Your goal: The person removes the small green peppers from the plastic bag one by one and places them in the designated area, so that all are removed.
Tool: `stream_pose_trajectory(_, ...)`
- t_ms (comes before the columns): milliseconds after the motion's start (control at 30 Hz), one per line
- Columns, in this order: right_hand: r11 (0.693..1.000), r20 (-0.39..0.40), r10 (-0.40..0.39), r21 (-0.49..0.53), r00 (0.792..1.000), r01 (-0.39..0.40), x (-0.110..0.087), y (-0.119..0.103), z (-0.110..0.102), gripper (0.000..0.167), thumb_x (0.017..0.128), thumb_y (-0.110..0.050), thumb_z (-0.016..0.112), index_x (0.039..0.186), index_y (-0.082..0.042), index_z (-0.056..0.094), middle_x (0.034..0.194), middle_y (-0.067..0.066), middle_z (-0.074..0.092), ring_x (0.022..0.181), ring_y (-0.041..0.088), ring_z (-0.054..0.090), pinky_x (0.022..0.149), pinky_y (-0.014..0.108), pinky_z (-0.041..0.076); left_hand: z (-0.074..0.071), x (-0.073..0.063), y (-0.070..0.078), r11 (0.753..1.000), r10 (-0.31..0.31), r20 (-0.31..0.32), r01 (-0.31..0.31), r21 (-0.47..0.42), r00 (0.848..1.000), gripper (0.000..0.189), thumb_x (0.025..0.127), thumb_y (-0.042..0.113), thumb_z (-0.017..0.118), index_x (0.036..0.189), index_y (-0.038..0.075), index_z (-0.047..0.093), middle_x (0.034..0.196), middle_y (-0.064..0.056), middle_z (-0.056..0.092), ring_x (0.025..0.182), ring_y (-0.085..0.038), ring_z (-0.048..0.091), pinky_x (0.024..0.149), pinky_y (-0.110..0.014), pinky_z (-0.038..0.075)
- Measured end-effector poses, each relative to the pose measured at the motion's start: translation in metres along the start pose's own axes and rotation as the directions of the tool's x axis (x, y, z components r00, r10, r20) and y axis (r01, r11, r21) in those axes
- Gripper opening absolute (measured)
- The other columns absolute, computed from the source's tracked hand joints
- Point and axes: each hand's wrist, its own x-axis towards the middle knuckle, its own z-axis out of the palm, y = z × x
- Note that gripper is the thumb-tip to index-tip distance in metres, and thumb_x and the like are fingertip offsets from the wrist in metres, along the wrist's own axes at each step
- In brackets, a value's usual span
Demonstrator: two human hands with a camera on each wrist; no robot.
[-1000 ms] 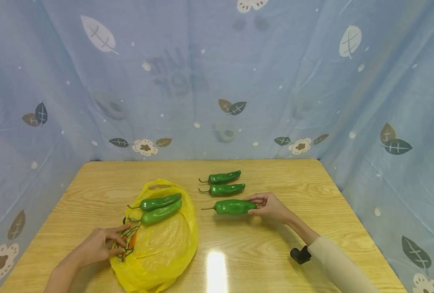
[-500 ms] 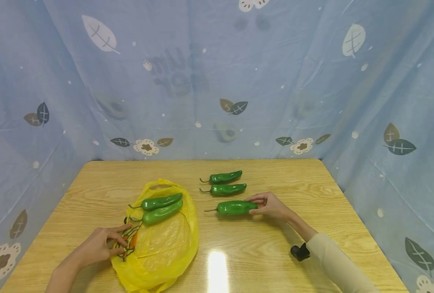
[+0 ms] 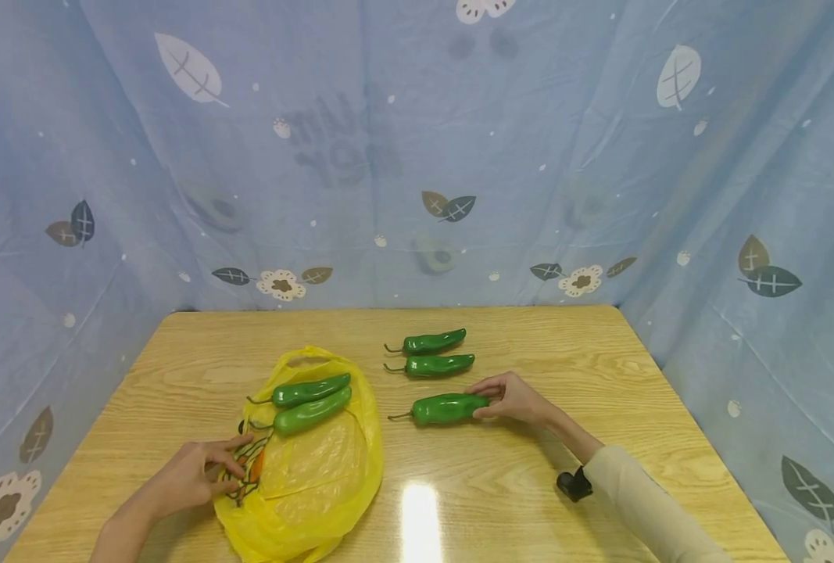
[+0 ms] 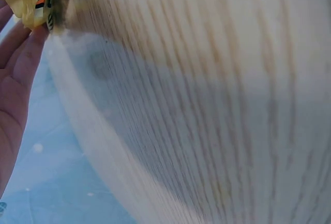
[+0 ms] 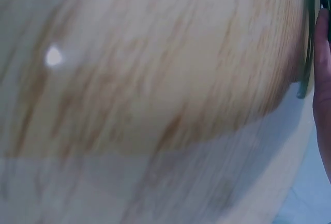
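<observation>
At the left, a yellow plastic bag (image 3: 370, 461) with a dark and orange print lies spread open. Two green peppers (image 3: 311, 410) rest side by side in its upper part, stems to the left. My left hand (image 3: 191, 473) grips the bag's printed left edge; in the left wrist view its fingers (image 4: 31, 53) meet the bunched plastic. Right of the bag, my right hand (image 3: 511, 399) holds another green pepper (image 3: 445, 409) by its stemless end, thumb on the near side and fingers on the far side. Its stem points left.
Two more green peppers, a farther one (image 3: 434, 342) and a nearer one (image 3: 439, 365), lie parallel behind the held pepper. The wooden table (image 3: 550, 344) is bordered by a blue patterned curtain (image 3: 360, 156). A small black object (image 3: 574, 485) is by the right sleeve.
My right hand has brought its pepper slightly nearer to me and a little left. The left hand keeps its place at the bag, and the other peppers have not moved.
</observation>
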Motion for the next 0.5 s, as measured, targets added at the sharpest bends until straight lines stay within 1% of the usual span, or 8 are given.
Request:
stream_pose_trajectory(67, 1.000, 0.004, 0.002, -0.005, 1.000, -0.002, 0.0008, -0.0009, 0.0007, 0.041, 0.081, -0.006, 0.076, 0.118, 0.006, 0.064, 0.121, 0.022, 0.062, 0.106, 0.025, 0.065, 0.086, 0.029, 0.054, 0.0002, -0.0005, -0.0001, 1.000, -0.005, 0.002, 0.005, -0.001, 1.000, 0.014, 0.073, 0.028, 0.083, 0.084, 0.030, 0.074, 0.126, -0.018, 0.061, 0.109, -0.046, 0.057, 0.091, -0.016, 0.042)
stream_pose_trajectory(133, 1.000, 0.009, 0.000, 0.001, 1.000, 0.000, 0.0018, -0.0011, 0.0010, 0.040, 0.081, -0.005, 0.076, 0.117, 0.007, 0.064, 0.121, 0.022, 0.063, 0.107, 0.026, 0.064, 0.084, 0.030, 0.055, 0.0004, -0.0011, -0.0003, 1.000, -0.014, 0.002, 0.014, -0.001, 1.000, 0.014, 0.073, 0.029, 0.082, 0.084, 0.031, 0.074, 0.126, -0.017, 0.061, 0.111, -0.042, 0.057, 0.091, -0.015, 0.041)
stream_pose_trajectory(200, 1.000, 0.016, -0.004, -0.001, 1.000, 0.004, 0.0026, -0.0012, 0.0010, 0.039, 0.081, -0.003, 0.075, 0.117, 0.007, 0.064, 0.120, 0.022, 0.063, 0.107, 0.026, 0.064, 0.084, 0.030, 0.055, 0.0006, -0.0013, -0.0008, 1.000, -0.013, -0.002, 0.013, 0.003, 1.000, 0.014, 0.073, 0.030, 0.082, 0.084, 0.032, 0.074, 0.126, -0.017, 0.061, 0.111, -0.040, 0.058, 0.090, -0.013, 0.040)
stream_pose_trajectory(300, 1.000, 0.027, -0.014, -0.015, 1.000, 0.014, 0.0032, -0.0008, 0.0003, 0.039, 0.082, -0.003, 0.075, 0.118, 0.007, 0.064, 0.120, 0.022, 0.063, 0.107, 0.024, 0.064, 0.085, 0.029, 0.054, 0.0006, -0.0015, -0.0007, 1.000, -0.013, -0.004, 0.013, 0.004, 1.000, 0.014, 0.073, 0.031, 0.082, 0.084, 0.032, 0.074, 0.126, -0.017, 0.061, 0.111, -0.040, 0.057, 0.090, -0.015, 0.042)
stream_pose_trajectory(333, 0.999, 0.031, -0.022, -0.027, 0.999, 0.023, 0.0034, -0.0008, 0.0001, 0.039, 0.082, -0.003, 0.074, 0.118, 0.008, 0.064, 0.121, 0.023, 0.062, 0.108, 0.024, 0.064, 0.086, 0.029, 0.054, 0.0004, -0.0012, -0.0007, 1.000, -0.006, -0.002, 0.006, -0.007, 1.000, 0.013, 0.073, 0.029, 0.082, 0.084, 0.031, 0.075, 0.126, -0.019, 0.060, 0.111, -0.042, 0.057, 0.091, -0.020, 0.046)
stream_pose_trajectory(367, 0.999, 0.034, -0.028, -0.037, 0.999, 0.029, 0.0035, -0.0008, -0.0002, 0.039, 0.083, -0.003, 0.074, 0.118, 0.008, 0.063, 0.121, 0.023, 0.062, 0.109, 0.025, 0.063, 0.087, 0.030, 0.053, 0.0003, -0.0010, -0.0005, 1.000, -0.004, -0.002, 0.004, -0.009, 1.000, 0.014, 0.073, 0.029, 0.082, 0.084, 0.031, 0.075, 0.126, -0.019, 0.060, 0.110, -0.044, 0.057, 0.090, -0.021, 0.047)
stream_pose_trajectory(400, 0.998, 0.036, -0.036, -0.049, 0.999, 0.038, 0.0035, -0.0006, -0.0005, 0.039, 0.083, -0.004, 0.074, 0.118, 0.008, 0.063, 0.121, 0.023, 0.062, 0.109, 0.025, 0.063, 0.088, 0.030, 0.053, 0.0003, -0.0011, -0.0003, 1.000, -0.006, -0.004, 0.006, -0.006, 1.000, 0.014, 0.073, 0.029, 0.082, 0.084, 0.032, 0.074, 0.126, -0.019, 0.061, 0.109, -0.044, 0.057, 0.090, -0.019, 0.046)
stream_pose_trajectory(500, 0.994, 0.033, -0.060, -0.089, 0.998, 0.062, 0.0034, -0.0008, -0.0010, 0.039, 0.083, -0.005, 0.074, 0.118, 0.009, 0.063, 0.120, 0.024, 0.062, 0.110, 0.028, 0.063, 0.089, 0.030, 0.052, 0.0003, -0.0005, -0.0010, 1.000, 0.009, 0.000, -0.009, -0.024, 1.000, 0.014, 0.073, 0.027, 0.082, 0.084, 0.029, 0.075, 0.125, -0.021, 0.060, 0.108, -0.049, 0.055, 0.090, -0.018, 0.046)
